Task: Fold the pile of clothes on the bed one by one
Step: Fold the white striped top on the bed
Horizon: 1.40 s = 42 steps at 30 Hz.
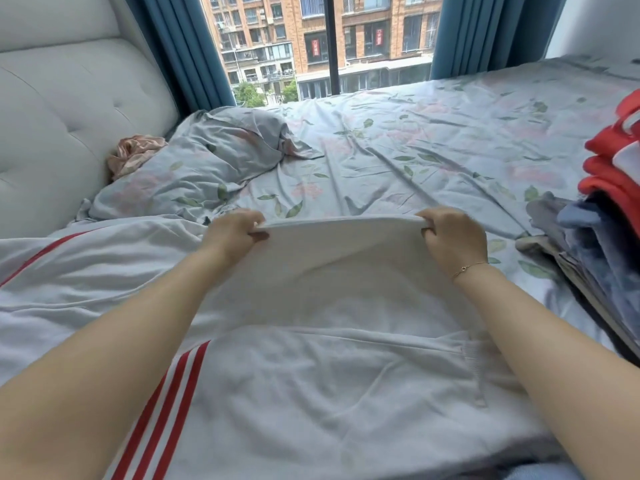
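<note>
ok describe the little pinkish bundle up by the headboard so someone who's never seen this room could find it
Start at the pale tufted headboard on the left side of the bed. At its foot, wedged between it and the floral pillow, lies a crumpled pink satin-like cloth. Its shiny peach-pink sheen sets it apart from the matte blue-grey floral bedding beside it.
</note>
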Tool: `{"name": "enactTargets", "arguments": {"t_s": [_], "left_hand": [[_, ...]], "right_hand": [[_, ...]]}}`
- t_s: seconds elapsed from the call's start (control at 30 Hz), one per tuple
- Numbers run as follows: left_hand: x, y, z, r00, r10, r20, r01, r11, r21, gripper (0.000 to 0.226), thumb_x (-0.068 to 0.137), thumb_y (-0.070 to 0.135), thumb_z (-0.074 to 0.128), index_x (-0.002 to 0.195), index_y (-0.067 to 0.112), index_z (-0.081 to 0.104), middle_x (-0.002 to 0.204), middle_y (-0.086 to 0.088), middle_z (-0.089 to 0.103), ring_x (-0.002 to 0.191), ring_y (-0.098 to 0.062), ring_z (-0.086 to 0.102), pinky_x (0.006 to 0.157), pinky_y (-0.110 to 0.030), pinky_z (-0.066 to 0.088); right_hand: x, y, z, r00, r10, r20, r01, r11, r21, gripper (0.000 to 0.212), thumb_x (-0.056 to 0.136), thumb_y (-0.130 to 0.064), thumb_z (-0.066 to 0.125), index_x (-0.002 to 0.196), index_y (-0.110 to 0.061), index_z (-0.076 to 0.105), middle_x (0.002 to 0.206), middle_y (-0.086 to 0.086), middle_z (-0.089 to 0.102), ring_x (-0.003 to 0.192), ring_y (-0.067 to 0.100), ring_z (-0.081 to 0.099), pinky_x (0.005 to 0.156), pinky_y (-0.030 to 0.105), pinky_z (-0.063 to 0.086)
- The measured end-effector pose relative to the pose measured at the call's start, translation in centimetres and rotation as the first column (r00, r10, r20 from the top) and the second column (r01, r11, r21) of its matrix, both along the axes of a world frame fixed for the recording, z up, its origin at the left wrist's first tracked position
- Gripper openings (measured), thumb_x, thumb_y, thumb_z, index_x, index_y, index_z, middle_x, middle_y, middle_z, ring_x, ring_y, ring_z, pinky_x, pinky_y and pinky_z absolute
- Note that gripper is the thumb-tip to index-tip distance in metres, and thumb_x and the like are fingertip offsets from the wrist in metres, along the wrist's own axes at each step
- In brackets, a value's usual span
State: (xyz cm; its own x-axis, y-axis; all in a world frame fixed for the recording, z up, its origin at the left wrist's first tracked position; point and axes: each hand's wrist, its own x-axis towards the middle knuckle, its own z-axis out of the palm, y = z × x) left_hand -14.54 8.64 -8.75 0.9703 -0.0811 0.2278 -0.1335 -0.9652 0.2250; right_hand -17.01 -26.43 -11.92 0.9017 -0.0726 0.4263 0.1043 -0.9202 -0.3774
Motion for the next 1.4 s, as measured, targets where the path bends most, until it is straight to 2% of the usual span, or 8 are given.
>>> {"name": "enactTargets", "arguments": {"t_s": [0.17,0.33,0.73,0.9,1.03,1.17,1.3,1.4], "left_hand": [[-2.9,0.5,4.6,0.948,-0.101,0.301,0.095,0.995,0.036,0.017,0.087,0.026,0.069,0.092,0.009,0.07,0.091,-0.012,0.063,0.083,-0.039,0.059,0.076,-0.044,0.046],[-10.0,-0.6,4.2,0.91,-0.218,0.353,0.166,0.971,0.172,0.005,0.074,0.016,0.064,0.079,0.013,0.064,0.072,0.005,0.048,0.065,-0.031,0.057,0.073,-0.035,0.037],[-18.9,-0.1,-3.7,0.962,-0.21,0.172,0.155,0.945,0.287,0.01,0.063,0.028,0.06,0.07,0.021,0.057,0.071,0.004,0.059,0.069,-0.026,0.063,0.076,-0.037,0.036],[-19.6,-0.1,-3.7,0.974,-0.184,0.129,0.144,0.952,0.27,0.007,0.06,0.026,0.06,0.066,0.023,0.059,0.07,0.007,0.063,0.071,-0.025,0.064,0.08,-0.035,0.028],[-19.7,-0.4,-2.9,0.968,-0.123,-0.218,0.182,0.943,0.279,0.038,0.065,0.038,0.038,0.089,0.034,0.067,0.105,0.019,0.065,0.108,-0.009,0.053,0.1,-0.029,0.024],[-18.6,-2.1,-1.6,0.985,-0.143,-0.099,0.153,0.983,0.101,0.028,0.071,0.046,0.038,0.062,0.035,0.062,0.114,0.023,0.062,0.113,-0.01,0.051,0.105,-0.033,0.026],[-16.2,-5.6,-3.6,0.978,-0.204,-0.051,0.204,0.979,-0.006,0.065,0.079,0.061,0.027,0.118,0.026,0.067,0.139,0.005,0.055,0.128,-0.022,0.05,0.104,-0.037,0.034],[-16.1,-7.3,-6.9,0.909,-0.136,-0.394,0.175,0.982,0.065,0.067,0.095,0.063,0.026,0.154,0.036,0.012,0.163,0.005,0.001,0.15,-0.013,-0.001,0.121,-0.042,0.001]], "right_hand": [[-0.5,-0.5,1.7,0.968,-0.009,0.251,0.002,1.0,0.025,0.026,0.078,0.004,0.055,0.097,-0.007,0.068,0.091,0.015,0.063,0.084,0.038,0.058,0.073,0.038,0.039],[-3.9,-2.4,2.5,0.963,0.169,0.21,-0.155,0.985,-0.081,0.022,0.069,0.011,0.055,0.081,-0.007,0.058,0.084,0.011,0.052,0.075,0.033,0.051,0.064,0.034,0.036],[-13.1,-3.9,1.2,0.849,0.342,-0.402,-0.491,0.793,-0.362,0.023,0.083,-0.001,0.052,0.093,-0.019,0.061,0.086,-0.008,0.039,0.082,0.015,0.035,0.057,0.025,0.018],[-14.7,-3.7,2.8,0.883,0.277,-0.379,-0.414,0.84,-0.351,0.027,0.081,-0.003,0.052,0.095,-0.021,0.066,0.086,-0.007,0.045,0.082,0.016,0.038,0.063,0.028,0.02],[-15.7,-2.7,3.3,0.75,0.185,-0.634,-0.454,0.842,-0.291,0.023,0.081,-0.016,0.055,0.09,-0.032,0.068,0.088,-0.012,0.052,0.083,0.013,0.05,0.071,0.026,0.037],[-14.1,-0.8,3.5,0.886,0.234,-0.401,-0.348,0.907,-0.238,0.022,0.084,-0.02,0.055,0.096,-0.026,0.073,0.105,-0.007,0.06,0.107,0.017,0.052,0.086,0.032,0.044],[-11.4,3.9,1.9,0.886,0.393,-0.246,-0.451,0.856,-0.252,0.039,0.095,-0.03,0.049,0.133,-0.019,0.055,0.142,0.004,0.048,0.129,0.026,0.042,0.104,0.037,0.036],[-10.2,4.6,-1.2,0.796,0.307,-0.521,-0.508,0.808,-0.299,0.059,0.101,-0.047,0.032,0.154,-0.025,0.016,0.162,0.0,0.009,0.148,0.02,0.011,0.119,0.037,0.011]]}}
